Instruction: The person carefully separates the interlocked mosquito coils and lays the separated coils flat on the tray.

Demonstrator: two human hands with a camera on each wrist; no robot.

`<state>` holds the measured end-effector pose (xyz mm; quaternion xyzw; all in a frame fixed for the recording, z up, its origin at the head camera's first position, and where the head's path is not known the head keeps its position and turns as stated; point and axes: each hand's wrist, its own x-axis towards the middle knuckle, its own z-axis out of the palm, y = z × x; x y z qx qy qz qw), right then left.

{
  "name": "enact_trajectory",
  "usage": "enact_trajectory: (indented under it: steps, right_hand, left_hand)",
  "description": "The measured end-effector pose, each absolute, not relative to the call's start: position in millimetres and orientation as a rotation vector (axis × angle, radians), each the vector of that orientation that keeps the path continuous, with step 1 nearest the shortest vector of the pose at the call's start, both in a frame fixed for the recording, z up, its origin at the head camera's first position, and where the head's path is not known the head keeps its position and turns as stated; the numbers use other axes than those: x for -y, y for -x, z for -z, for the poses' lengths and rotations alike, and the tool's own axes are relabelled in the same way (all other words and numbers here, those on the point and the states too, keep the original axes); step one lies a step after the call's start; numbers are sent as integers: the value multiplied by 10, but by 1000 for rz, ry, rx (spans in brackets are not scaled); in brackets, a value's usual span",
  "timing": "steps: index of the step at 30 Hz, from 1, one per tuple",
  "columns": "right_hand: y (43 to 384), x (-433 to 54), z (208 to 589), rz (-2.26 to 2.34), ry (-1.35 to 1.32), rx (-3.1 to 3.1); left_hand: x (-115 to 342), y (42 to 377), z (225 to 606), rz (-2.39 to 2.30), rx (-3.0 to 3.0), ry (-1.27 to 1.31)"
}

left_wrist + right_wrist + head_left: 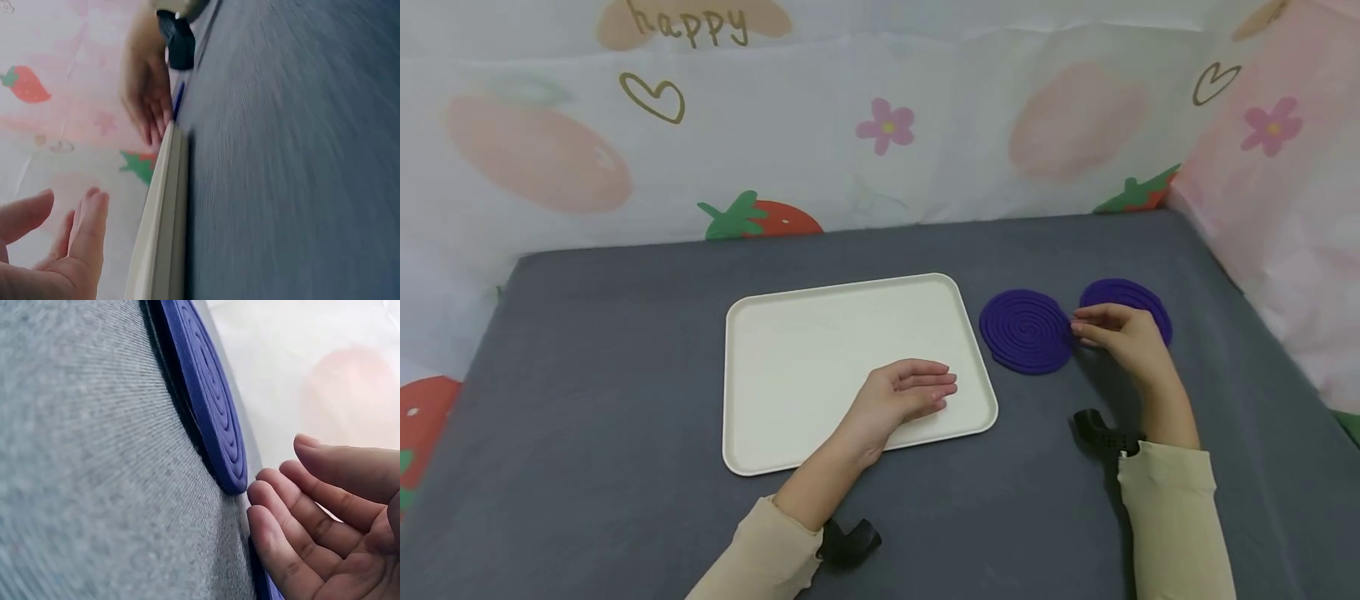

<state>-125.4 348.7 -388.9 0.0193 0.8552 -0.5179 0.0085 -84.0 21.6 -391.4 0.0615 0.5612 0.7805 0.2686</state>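
Observation:
Two flat purple discs with spiral grooves lie side by side on the table; the left disc [1026, 332] is in full view, the right disc [1124, 293] partly covered by my right hand [1123, 337]. That hand's fingertips [259, 494] are at the near edge of the left disc; whether they touch it I cannot tell. Nothing is held between its thumb and fingers. Over the right part of a cream rectangular tray [797, 358] hovers my left hand [898, 400], its fingers extended to the right and holding nothing.
Dark grey cloth covers the table [602, 400]. A printed curtain [955, 125] with strawberries and flowers hangs behind it and along the sides. Black wrist devices [853, 543] show at both cuffs.

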Motion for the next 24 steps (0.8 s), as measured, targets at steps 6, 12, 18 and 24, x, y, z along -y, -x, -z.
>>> enact_trajectory:
  steps: [6,12,18,24]
  right_hand:
    - [1246,-3522,3897,1655,-99,-2636]
    - [1222,-3558,3911,1746,-84,-2513]
    - [1228,-3569,3897,1757,-87,-2446]
    - [1225,-3576,3850,1741,-125,-2406]
  left_hand:
    - [-613,933,3952,-2243,-1303,-103]
    - [-978,1058,3982,-2355,-1212,40]
    - [-1166,1071,3920,-2429,-1074,169]
    - [-1235,1071,3873,-2433,-1035,217]
